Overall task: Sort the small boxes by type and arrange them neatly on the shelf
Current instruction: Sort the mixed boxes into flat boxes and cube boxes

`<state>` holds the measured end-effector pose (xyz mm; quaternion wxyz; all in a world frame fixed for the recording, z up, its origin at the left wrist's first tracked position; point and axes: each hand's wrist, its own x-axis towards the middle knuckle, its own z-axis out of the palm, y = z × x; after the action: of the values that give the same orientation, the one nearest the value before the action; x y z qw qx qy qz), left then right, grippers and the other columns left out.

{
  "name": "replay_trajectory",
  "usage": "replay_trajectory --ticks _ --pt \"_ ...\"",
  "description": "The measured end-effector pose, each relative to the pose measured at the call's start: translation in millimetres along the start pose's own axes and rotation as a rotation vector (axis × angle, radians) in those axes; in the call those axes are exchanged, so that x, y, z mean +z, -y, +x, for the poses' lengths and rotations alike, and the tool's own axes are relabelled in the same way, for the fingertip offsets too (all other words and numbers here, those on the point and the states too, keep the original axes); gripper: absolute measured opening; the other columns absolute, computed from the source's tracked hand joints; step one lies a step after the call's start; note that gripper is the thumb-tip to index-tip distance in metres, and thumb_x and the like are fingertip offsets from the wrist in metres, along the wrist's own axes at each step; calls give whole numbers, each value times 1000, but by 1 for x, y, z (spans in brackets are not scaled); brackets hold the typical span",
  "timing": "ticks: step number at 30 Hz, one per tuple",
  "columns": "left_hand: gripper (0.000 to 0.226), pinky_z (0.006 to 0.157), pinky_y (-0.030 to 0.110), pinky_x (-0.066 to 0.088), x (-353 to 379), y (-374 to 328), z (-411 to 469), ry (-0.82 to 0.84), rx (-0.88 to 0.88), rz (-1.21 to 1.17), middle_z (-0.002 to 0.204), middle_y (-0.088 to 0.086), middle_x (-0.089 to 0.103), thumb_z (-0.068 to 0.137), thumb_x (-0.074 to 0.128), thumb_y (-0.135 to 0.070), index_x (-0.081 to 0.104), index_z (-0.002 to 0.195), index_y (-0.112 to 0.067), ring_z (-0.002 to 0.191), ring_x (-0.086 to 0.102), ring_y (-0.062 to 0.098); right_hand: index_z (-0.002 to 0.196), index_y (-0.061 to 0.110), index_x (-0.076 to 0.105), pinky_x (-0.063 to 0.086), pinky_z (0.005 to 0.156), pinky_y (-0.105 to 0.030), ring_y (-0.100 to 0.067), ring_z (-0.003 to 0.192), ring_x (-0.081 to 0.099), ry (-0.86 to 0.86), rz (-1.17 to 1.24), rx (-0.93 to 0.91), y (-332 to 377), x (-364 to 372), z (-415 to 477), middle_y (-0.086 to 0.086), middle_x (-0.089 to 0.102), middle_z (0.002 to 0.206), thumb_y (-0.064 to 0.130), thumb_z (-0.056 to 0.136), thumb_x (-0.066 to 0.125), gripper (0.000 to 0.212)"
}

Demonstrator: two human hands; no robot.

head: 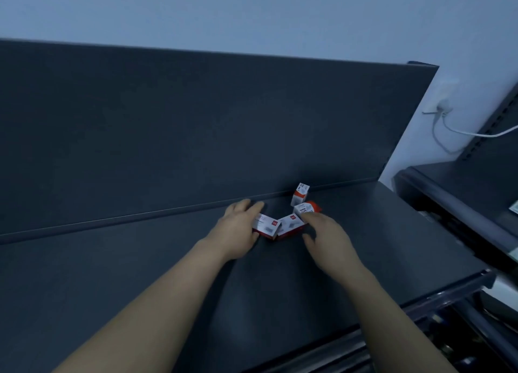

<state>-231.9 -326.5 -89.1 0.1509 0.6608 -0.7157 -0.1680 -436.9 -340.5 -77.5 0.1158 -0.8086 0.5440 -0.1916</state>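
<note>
Dark shelf (140,274), back panel (196,126) behind; left box (265,226) gripped by left hand (241,227), fingers curled round it; mid box (291,227) touched it; right hand (328,241) at mid box's right end, fingers curled, grip could not be told; third box (307,208) just behind; fourth box (301,193) upright by panel.

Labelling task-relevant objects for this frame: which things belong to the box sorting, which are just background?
Job: left flat box in the left hand, middle flat box in the right hand, paper-clip box, upright box, shelf.
Lying about: wall plug with cable, neighbouring rack.
</note>
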Motion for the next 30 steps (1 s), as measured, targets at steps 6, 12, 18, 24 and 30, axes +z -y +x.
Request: replay_trajectory --ticks 6,12,18,24,30 --pt "43 102 37 39 6 10 5 -7 -17 -39 128 3 45 90 58 -23 47 131 -25 122 40 23 137 13 48 23 109 -20 -18 135 36 75 -73 -104 -5 12 22 -3 47 143 2 90 50 49" --pt "33 87 18 39 -2 25 -31 -186 -66 -189 116 -5 47 87 66 -21 54 118 -18 103 51 11 138 10 44 19 115 -33 -23 145 17 198 -188 -174 -2 26 38 -4 44 144 -2 90 44 49" --pt "35 70 6 33 -13 47 -79 -316 -160 -219 108 -8 53 86 67 -23 54 118 -23 92 48 5 113 12 60 40 90 -31 -23 106 53 215 -81 -177 36 34 37 -5 56 110 14 87 56 26" --pt "37 66 6 33 -38 79 -144 -441 -304 -213 105 -10 52 84 68 -25 55 118 -24 89 49 7 109 25 60 41 67 -14 -6 84 53 194 198 -228 108 42 12 10 50 104 11 81 63 31" --pt "40 73 12 34 -69 125 -234 -569 -435 -206 103 -11 51 83 70 -23 57 120 -23 90 49 6 101 26 64 46 62 -15 -6 80 57 236 385 -373 207 61 -15 12 51 102 7 79 65 29"
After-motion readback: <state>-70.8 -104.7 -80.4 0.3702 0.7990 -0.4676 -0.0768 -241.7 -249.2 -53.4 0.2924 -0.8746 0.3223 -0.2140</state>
